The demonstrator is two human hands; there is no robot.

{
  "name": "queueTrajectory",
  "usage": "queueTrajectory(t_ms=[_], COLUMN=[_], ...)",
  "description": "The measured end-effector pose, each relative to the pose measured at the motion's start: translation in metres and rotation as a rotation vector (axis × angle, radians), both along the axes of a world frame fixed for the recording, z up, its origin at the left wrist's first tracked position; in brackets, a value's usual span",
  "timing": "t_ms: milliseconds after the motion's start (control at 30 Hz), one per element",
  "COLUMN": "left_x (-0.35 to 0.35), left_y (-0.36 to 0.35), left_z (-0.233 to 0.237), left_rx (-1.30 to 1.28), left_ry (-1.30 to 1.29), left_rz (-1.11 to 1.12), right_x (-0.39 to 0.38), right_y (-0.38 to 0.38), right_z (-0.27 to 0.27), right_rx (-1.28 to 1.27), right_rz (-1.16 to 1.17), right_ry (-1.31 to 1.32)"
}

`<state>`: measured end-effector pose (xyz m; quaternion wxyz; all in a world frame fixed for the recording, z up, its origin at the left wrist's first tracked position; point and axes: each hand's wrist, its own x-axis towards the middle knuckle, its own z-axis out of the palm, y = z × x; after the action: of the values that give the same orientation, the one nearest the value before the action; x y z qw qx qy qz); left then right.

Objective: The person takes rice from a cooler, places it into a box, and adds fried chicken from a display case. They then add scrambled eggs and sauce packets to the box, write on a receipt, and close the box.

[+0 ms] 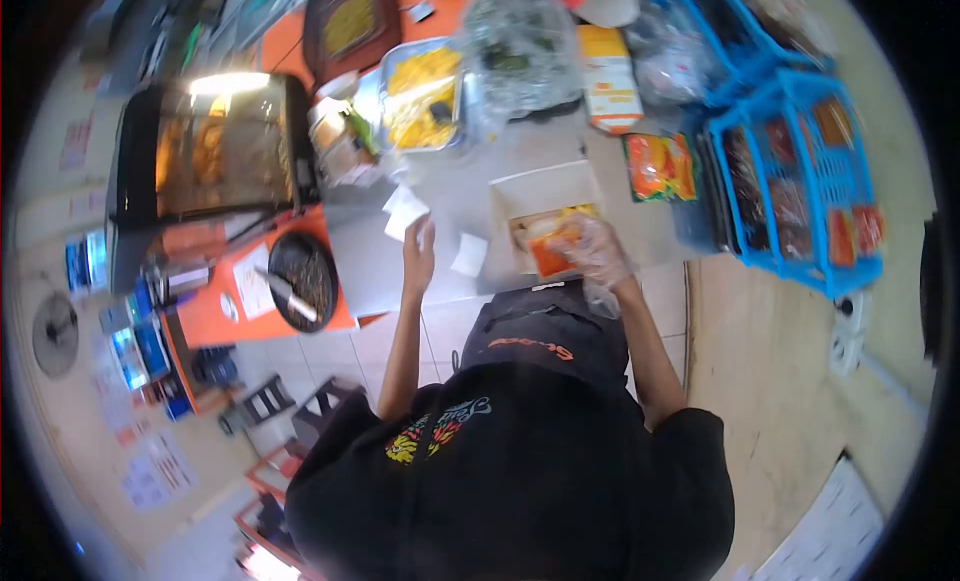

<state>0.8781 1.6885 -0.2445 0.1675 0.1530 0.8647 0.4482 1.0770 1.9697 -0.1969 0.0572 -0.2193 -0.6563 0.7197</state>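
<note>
My left hand [418, 256] is over the steel counter, its fingertips closed on the edge of a small white paper [407, 219]. Another white paper square [469, 254] lies flat to its right. My right hand [598, 254] wears a clear plastic glove and reaches into an open cardboard food box [545, 189]. Its fingers are closed at orange-red food [550, 258] in the box; blur hides the exact grip. Pale, yellowish food lies beside the red part. The raised lid stands at the far side.
A metal tray of yellow food [422, 76] and a plastic bag of greens [510, 56] stand at the back. Blue baskets [825, 176] and a red-orange packet [660, 166] are right. At left are a lit glass display warmer [215, 146] and a knife [288, 294] on a black round dish [308, 261].
</note>
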Motion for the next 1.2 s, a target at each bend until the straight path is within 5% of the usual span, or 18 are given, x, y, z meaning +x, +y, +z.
queueTrajectory(t_ms=[100, 367, 467, 533, 567, 667, 767, 833, 933, 1033, 1100, 1200], left_x=[0.045, 0.072, 0.05, 0.035, 0.031, 0.014, -0.016, -0.034, -0.048, -0.034, -0.022, 0.024], left_y=[-0.084, -0.109, -0.081, -0.04, -0.021, 0.041, 0.091, 0.124, 0.168, 0.2, 0.199, 0.181], left_z=[-0.024, -0.011, 0.032, 0.079, 0.078, 0.072, 0.073, 0.081, 0.083, 0.068, 0.074, 0.092], left_rx=[-0.062, 0.063, 0.19, 0.277, 0.364, 0.591, 0.692, 0.677, 0.586, 0.533, 0.563, 0.597], left_ry=[-0.072, -0.166, -0.027, 0.214, 0.26, 0.293, 0.282, 0.35, 0.384, 0.148, 0.123, 0.064], left_rz=[0.275, 0.455, 0.129, -0.112, -0.133, -0.072, -0.149, -0.282, -0.402, -0.424, -0.529, -0.742], right_x=[-0.066, -0.16, -0.165, -0.183, -0.186, -0.198, -0.187, -0.158, -0.097, -0.045, -0.035, 0.006], right_y=[-0.046, -0.132, -0.134, -0.133, -0.134, -0.097, -0.089, -0.113, -0.111, -0.133, -0.127, -0.059], right_z=[0.021, -0.098, -0.069, -0.011, -0.002, -0.024, 0.019, 0.077, 0.064, 0.133, 0.153, 0.097], right_rx=[0.374, 0.605, 0.709, 0.51, 0.407, 0.872, 0.688, 0.202, 1.008, 1.118, 0.873, 0.706], right_rz=[0.361, 0.017, -0.191, -0.424, -0.545, -0.734, -0.845, -0.737, -0.334, 0.0, -0.467, -0.555], right_ry=[-0.003, -0.104, 0.014, 0.097, 0.136, 0.181, -0.064, 0.029, -0.08, -0.191, -0.242, -0.047])
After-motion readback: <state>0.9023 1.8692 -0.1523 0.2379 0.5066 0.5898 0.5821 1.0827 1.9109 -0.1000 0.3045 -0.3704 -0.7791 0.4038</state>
